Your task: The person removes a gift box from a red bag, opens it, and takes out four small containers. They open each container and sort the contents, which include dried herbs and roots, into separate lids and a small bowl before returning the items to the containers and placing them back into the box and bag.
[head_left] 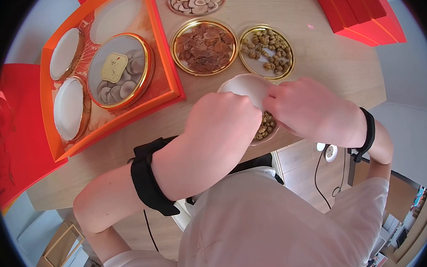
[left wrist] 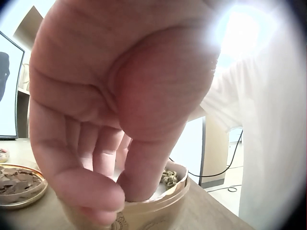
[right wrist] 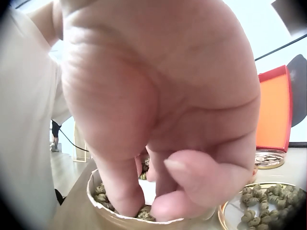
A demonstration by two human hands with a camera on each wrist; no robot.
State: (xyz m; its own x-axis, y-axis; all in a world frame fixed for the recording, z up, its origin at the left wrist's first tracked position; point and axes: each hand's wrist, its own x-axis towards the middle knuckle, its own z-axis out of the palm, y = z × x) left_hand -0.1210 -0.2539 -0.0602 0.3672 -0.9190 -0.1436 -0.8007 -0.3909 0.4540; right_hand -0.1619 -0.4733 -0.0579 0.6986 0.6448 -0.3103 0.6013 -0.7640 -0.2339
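Note:
A round paper tub [head_left: 235, 85] with small curled dried herb balls [head_left: 266, 124] inside stands near the table's front edge. My left hand [head_left: 223, 125] is at its rim; in the left wrist view the thumb reaches inside and two fingertips [left wrist: 103, 199] overlap the outer wall, pinching the rim. My right hand [head_left: 315, 110] bends over the opposite side. The right thumb [right wrist: 125, 199] dips among the balls, close to curled fingertips. A ball shows between them, but I cannot tell whether it is pinched. A ragged white paper edge [right wrist: 98, 205] runs along the rim.
Beyond the tub sit gold-rimmed dishes of similar balls [head_left: 280, 63], brown flakes [head_left: 208, 45] and pale slices [head_left: 198, 0]. An orange-red box [head_left: 173, 82] at left holds a lidded round container [head_left: 121, 70] and white dishes [head_left: 69, 109]. Another red box [head_left: 357, 7] stands at far right.

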